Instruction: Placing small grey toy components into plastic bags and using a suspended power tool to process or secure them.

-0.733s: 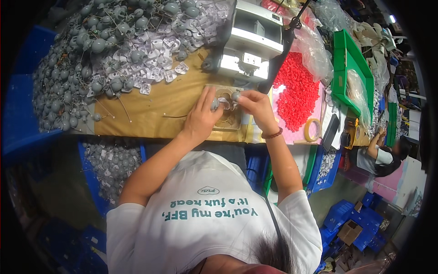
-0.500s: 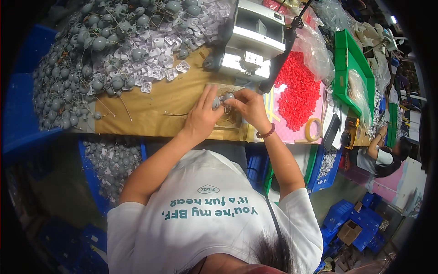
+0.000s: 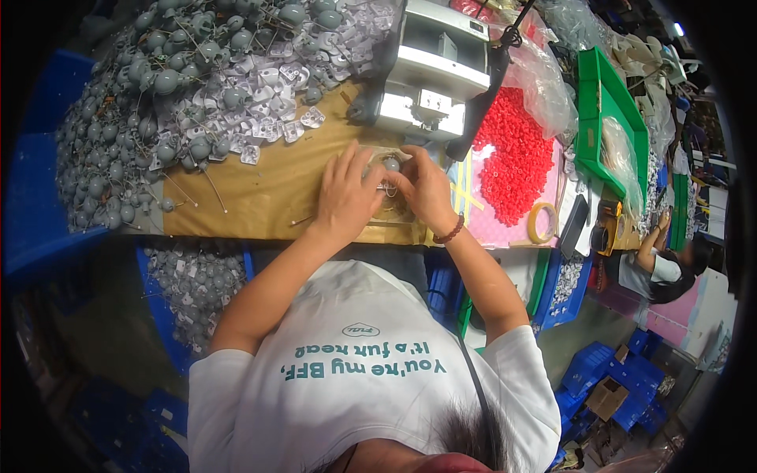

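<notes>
Near the front edge of the brown-covered bench, my left hand (image 3: 344, 195) and my right hand (image 3: 424, 193) meet around a small grey ball-shaped part (image 3: 392, 164). My right thumb and fingers close on it from the right. The fingers of my left hand bend in from the other side and cover much of it. Under the hands is a flat, tan work plate (image 3: 394, 214). A thin wire end (image 3: 301, 221) sticks out left of my left hand. The lower side of the part is hidden by my fingers.
Grey balls with wires (image 3: 95, 169) and white plastic pieces (image 3: 260, 110) heap at the left. A white machine (image 3: 434, 75) stands just beyond my hands. Rightward lie red pieces (image 3: 516, 158), a tape roll (image 3: 542, 222) and a green tray (image 3: 585, 150). Another person (image 3: 650, 268) works at far right.
My hands have drawn closer around the grey part, and my left hand has shifted slightly left. Less of the part and of the wire shows.
</notes>
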Tool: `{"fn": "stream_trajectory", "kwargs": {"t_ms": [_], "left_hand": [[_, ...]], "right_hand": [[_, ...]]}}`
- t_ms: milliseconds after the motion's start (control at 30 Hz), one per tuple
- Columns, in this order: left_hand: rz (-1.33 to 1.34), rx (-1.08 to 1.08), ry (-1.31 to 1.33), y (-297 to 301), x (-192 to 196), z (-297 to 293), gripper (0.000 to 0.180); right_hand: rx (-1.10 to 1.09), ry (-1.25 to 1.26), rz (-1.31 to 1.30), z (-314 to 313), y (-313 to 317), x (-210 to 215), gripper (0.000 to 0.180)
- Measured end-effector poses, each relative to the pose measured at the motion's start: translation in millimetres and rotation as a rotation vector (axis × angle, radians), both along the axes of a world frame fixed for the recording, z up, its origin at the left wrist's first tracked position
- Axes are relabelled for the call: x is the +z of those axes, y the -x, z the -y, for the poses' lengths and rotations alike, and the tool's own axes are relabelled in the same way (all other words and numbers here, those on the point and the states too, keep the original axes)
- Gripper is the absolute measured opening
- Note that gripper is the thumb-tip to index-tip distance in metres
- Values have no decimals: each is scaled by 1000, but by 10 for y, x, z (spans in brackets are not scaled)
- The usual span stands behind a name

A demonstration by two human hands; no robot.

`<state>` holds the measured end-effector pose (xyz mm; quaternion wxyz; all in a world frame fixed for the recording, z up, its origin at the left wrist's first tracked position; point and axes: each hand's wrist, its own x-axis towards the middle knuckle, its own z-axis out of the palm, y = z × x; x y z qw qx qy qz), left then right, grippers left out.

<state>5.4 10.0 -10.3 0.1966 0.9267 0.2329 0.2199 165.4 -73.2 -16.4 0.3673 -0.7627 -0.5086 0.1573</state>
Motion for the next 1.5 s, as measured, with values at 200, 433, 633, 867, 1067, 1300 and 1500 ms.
{"fn": "stream_trajectory", "kwargs": {"t_ms": [200,433,633,867,1067,1300,1500], "left_hand": [[-67,-40,9,-135,18,-3,46],[-21,-24,17,-182,-76,-22,40],[4,32,40,-190,-107,0,38],[155,71,53,-217,-144,10,29],[133,42,99,-196,-138,1,32],[103,51,93,-164,-161,15,37],[79,58,72,-166,-182,9,36]], "right_hand": [[73,-86,-176,21,-104,59,38],[-417,-458,92,-317,-1153,43,39],[-426,-517,-362,-350,-1082,297,39],[-27,-882,-476,-493,-548,1350,52],[-32,-786,-546,-906,-633,1197,32],[-36,-484,-598,-850,-483,992,53],[17,-560,-738,-419,-27,911,56]]}}
